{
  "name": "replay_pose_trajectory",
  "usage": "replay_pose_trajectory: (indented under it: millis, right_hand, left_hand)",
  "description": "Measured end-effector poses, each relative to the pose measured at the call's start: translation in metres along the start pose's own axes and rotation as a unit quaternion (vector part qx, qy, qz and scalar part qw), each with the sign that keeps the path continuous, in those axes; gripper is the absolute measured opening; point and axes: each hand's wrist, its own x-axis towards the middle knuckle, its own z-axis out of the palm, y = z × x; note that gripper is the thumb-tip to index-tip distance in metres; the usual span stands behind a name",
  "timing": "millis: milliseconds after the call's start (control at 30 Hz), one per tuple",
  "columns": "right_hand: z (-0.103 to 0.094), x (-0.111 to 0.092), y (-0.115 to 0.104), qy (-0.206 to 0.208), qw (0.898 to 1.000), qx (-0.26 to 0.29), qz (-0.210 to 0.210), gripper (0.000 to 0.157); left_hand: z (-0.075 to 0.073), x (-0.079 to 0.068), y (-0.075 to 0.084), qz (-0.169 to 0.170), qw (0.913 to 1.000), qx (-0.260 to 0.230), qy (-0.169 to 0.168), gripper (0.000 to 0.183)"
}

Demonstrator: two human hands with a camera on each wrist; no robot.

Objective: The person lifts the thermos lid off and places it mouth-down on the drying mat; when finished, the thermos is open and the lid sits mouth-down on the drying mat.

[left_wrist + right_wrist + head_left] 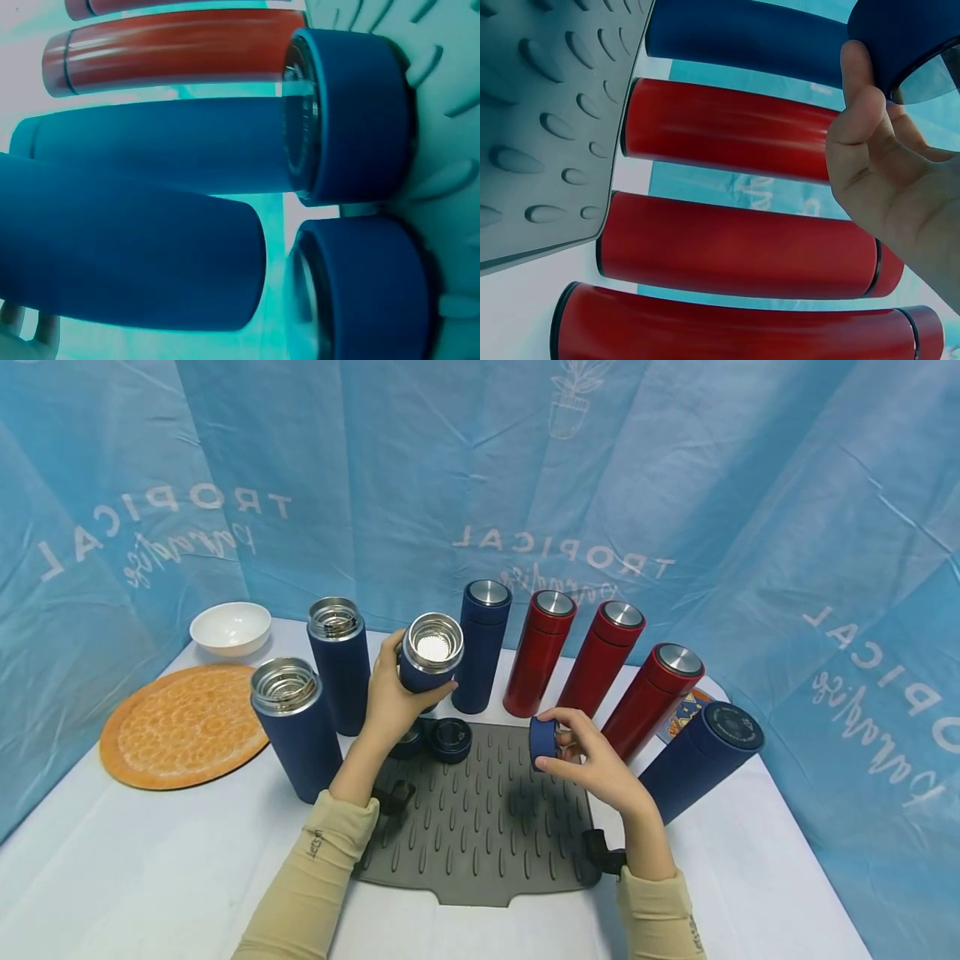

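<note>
The step in hand looks like uncapping: the left hand (395, 693) grips an open blue bottle (420, 677), while the right hand (596, 758) pinches a blue cap (542, 744) between thumb and fingers, well apart to the right. The bottle is raised by the far left edge of the grey mat (480, 810), higher than two blue lids (451, 740). Setting the cap down would call for a level bottle and a steady pinch. The bottle looks matte with a bright steel mouth; how far the fingers wrap its far side is hard to judge
</note>
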Motion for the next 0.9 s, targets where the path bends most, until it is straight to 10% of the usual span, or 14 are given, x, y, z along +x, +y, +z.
replay_pose_trajectory:
  millis: [900]
  right_hand:
    - [0.003,0.002,-0.002,0.009,0.998,-0.055,0.002,0.048]
  left_hand:
    - [0.012,0.009,-0.031,-0.049,0.9982,0.028,0.019,0.086]
